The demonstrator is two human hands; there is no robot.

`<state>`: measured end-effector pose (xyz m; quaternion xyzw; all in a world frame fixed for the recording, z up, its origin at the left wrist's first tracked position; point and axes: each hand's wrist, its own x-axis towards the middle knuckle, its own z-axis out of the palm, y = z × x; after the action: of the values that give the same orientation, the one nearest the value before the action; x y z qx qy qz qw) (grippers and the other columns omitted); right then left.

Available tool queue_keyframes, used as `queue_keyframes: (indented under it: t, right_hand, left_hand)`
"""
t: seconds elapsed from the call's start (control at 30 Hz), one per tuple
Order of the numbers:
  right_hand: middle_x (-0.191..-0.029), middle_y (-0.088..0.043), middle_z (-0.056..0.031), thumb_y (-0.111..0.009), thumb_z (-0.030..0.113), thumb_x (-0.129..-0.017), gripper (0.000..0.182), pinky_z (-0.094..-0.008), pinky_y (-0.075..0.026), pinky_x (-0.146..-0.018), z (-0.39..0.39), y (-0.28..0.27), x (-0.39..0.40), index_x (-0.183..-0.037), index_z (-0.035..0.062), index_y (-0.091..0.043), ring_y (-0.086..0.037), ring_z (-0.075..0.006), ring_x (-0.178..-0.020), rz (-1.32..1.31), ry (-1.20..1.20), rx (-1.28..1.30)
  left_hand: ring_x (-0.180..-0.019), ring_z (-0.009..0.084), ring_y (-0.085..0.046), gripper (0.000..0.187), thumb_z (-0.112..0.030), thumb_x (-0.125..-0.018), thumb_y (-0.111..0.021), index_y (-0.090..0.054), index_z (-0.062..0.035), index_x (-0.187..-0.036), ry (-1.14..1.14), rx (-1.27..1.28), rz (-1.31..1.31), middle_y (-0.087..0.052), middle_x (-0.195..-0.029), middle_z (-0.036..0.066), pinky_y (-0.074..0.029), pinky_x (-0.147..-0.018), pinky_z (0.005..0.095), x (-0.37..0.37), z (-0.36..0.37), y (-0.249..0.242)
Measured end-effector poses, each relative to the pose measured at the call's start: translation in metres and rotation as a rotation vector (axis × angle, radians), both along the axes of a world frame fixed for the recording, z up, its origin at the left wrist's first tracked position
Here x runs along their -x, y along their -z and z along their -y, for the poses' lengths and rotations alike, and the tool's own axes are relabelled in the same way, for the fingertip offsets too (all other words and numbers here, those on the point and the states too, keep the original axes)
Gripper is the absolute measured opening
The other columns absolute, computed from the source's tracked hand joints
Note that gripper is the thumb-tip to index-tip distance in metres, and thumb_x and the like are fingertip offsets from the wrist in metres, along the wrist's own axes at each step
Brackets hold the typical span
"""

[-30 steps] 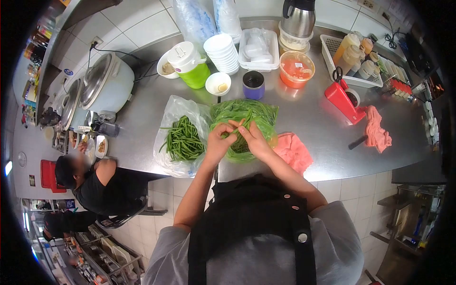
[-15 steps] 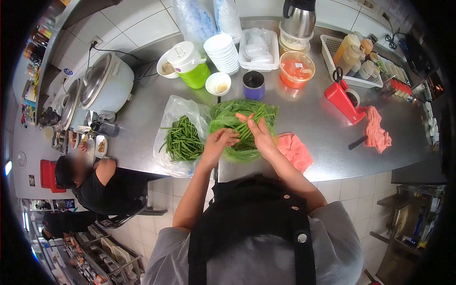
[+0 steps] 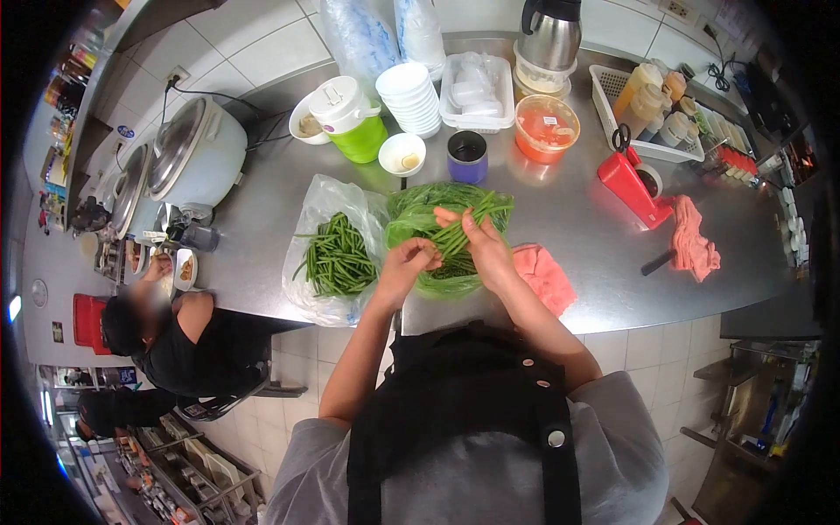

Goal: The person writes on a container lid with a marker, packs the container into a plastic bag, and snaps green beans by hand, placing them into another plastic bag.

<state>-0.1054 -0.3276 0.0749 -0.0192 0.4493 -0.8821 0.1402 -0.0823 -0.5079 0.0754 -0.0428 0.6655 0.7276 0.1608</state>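
Note:
My right hand (image 3: 488, 251) is wrapped round a bunch of long green beans (image 3: 451, 238), above a green plastic bag (image 3: 407, 199) with more beans inside. At the lower left end of the bunch, my left hand (image 3: 409, 265) has its fingertips pinched together at the bean ends. What exactly lies between those fingertips is too small to make out. To the left, a clear plastic bag (image 3: 308, 234) lies spread on the steel counter under a pile of short cut green beans (image 3: 337, 258).
A pink cloth (image 3: 544, 280) lies right of the green bag. Behind the bags stand a white bowl (image 3: 402, 156), a purple cup (image 3: 467, 157), a green jug (image 3: 359, 140) and an orange tub (image 3: 547, 129). A person in black (image 3: 197, 346) sits at the left.
My left fingers have closed into a tighter pinch at the bean ends. The right hand still grips the bunch, almost unmoved. The seated person's hand has shifted slightly.

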Motion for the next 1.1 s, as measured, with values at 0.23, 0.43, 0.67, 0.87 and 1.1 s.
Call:
queue_keyframes:
  t: [0.23, 0.43, 0.67, 0.87, 1.1]
  right_hand:
    - [-0.132, -0.060, -0.0114, -0.036, 0.029, -0.108, 0.037, -0.0313, -0.034, -0.108, 0.001, 0.014, 0.003, -0.125, -0.0032, -0.037, -0.051, -0.0174, -0.119, -0.155, 0.080, -0.202]
    - [-0.132, -0.060, -0.0108, -0.036, 0.028, -0.107, 0.036, -0.0325, -0.036, -0.107, 0.003, 0.004, 0.000, -0.125, -0.0038, -0.037, -0.052, -0.0185, -0.121, -0.198, 0.013, -0.237]
    - [-0.134, -0.058, -0.0117, -0.034, 0.032, -0.108, 0.038, -0.0360, -0.036, -0.109, 0.001, -0.002, 0.000, -0.128, 0.0000, -0.037, -0.052, -0.0190, -0.121, 0.084, 0.019, 0.031]
    - [-0.134, -0.058, -0.0122, -0.033, 0.030, -0.108, 0.031, -0.0357, -0.040, -0.105, 0.001, 0.007, 0.000, -0.119, 0.0015, -0.038, -0.052, -0.0196, -0.122, -0.102, 0.099, -0.208]
    - [-0.129, -0.060, -0.0145, -0.035, 0.026, -0.108, 0.030, -0.0340, -0.038, -0.104, 0.009, 0.019, 0.000, -0.118, -0.0003, -0.045, -0.053, -0.0201, -0.118, -0.301, 0.144, -0.368]
  left_hand:
    - [-0.091, 0.0176, -0.065, 0.028, -0.022, -0.097, -0.058, -0.061, 0.0045, -0.106, 0.022, -0.013, 0.085, -0.067, -0.100, 0.012, -0.050, -0.085, 0.0291, -0.002, -0.002, -0.010]
    - [-0.082, 0.0153, -0.065, 0.023, -0.021, -0.096, -0.060, -0.064, 0.0014, -0.097, 0.055, 0.083, -0.050, -0.068, -0.090, 0.007, -0.050, -0.082, 0.0282, 0.003, 0.001, 0.003]
    - [-0.088, 0.0164, -0.064, 0.018, -0.018, -0.096, -0.057, -0.062, -0.0004, -0.097, 0.019, -0.028, -0.011, -0.067, -0.096, 0.008, -0.050, -0.084, 0.0292, -0.002, -0.001, 0.009]
    - [-0.099, 0.0206, -0.064, 0.027, -0.022, -0.099, -0.054, -0.059, 0.0009, -0.113, -0.060, -0.069, 0.053, -0.065, -0.109, 0.008, -0.049, -0.092, 0.0325, -0.007, -0.017, -0.007]
    - [-0.099, 0.0174, -0.064, 0.027, -0.024, -0.097, -0.061, -0.064, 0.0002, -0.109, 0.001, 0.032, -0.010, -0.066, -0.105, 0.006, -0.048, -0.091, 0.0306, -0.002, -0.016, 0.007]
